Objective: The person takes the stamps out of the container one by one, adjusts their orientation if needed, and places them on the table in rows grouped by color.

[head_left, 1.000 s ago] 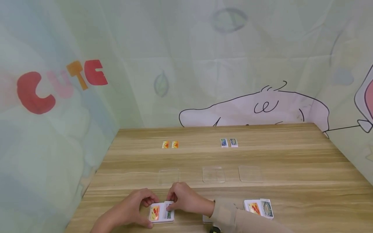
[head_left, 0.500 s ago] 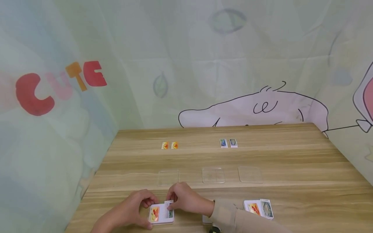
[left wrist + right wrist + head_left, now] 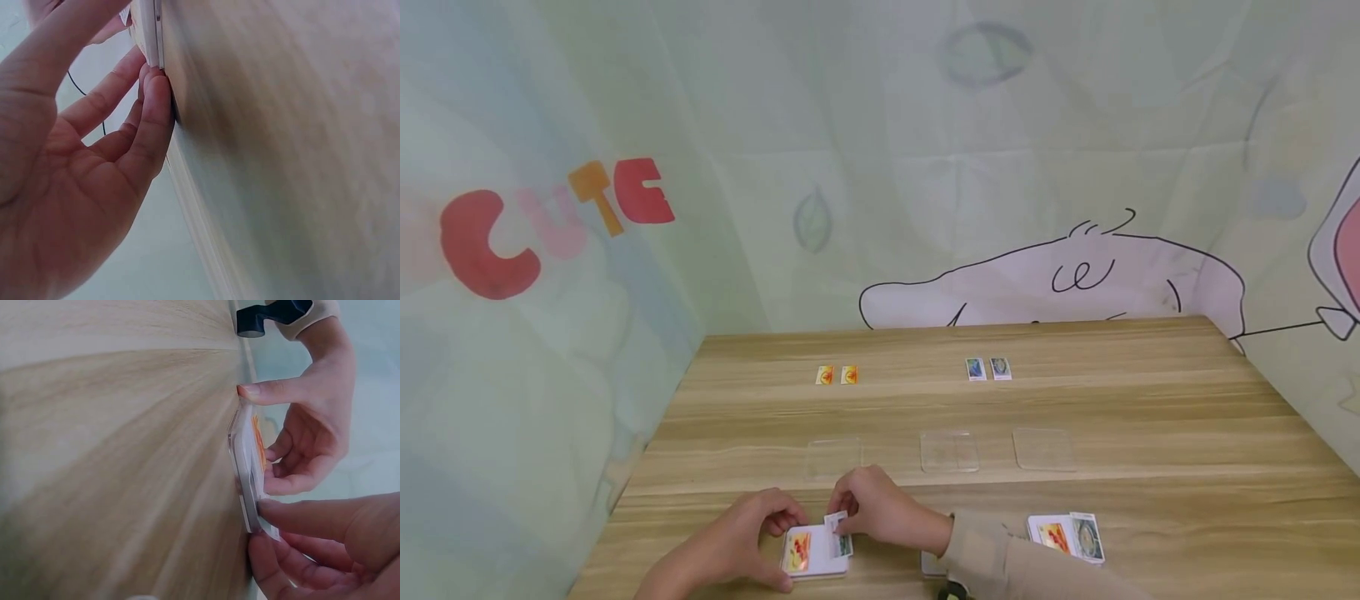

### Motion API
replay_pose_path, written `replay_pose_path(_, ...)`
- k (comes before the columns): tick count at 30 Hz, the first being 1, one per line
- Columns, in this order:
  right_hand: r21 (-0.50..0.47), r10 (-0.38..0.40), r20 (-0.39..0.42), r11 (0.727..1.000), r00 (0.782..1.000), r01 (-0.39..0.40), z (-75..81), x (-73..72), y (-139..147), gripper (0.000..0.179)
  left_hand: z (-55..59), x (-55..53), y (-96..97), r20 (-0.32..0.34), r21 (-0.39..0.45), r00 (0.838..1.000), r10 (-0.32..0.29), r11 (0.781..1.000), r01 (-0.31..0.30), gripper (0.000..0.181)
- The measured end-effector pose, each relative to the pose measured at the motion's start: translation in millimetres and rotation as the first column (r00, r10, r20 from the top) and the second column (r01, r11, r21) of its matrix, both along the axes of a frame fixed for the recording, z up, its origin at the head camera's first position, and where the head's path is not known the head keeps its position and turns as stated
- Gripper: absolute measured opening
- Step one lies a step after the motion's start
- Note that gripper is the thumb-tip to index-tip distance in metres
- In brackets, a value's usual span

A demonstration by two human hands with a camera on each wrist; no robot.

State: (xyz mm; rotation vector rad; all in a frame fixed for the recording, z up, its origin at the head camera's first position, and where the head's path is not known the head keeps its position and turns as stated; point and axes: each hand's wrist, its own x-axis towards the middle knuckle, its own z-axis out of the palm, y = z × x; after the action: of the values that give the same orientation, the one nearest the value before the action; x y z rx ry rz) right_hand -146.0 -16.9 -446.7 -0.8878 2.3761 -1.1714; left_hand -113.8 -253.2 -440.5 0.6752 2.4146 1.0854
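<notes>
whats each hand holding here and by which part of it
The left hand grips the white case by its left side; the right hand pinches the grey-green picture card toward its far end.

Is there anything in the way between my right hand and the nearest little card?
Nothing visible: the right hand directly pinches the small card, while the left hand grips the white case.
</notes>
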Motion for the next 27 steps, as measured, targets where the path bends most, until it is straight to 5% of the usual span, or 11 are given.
replay_pose_path(16, -0.043, -0.027, 0.018, 0.999, 0.999, 0.028, -0.4, -2.3, 3.1, 0.01, 0.0, 0.1, 0.0, 0.002, -0.038, 1.0, 0.023, 0.999, -0.023, 0.057)
replay_pose_path(27, -0.128, -0.039, 0.148, 0.99, 0.988, 0.058, 0.3, -4.6, 7.8, 0.01, 0.7, 1.2, 0.1, -0.015, -0.008, 1.0, 0.007, 1.0, -0.007, 0.057)
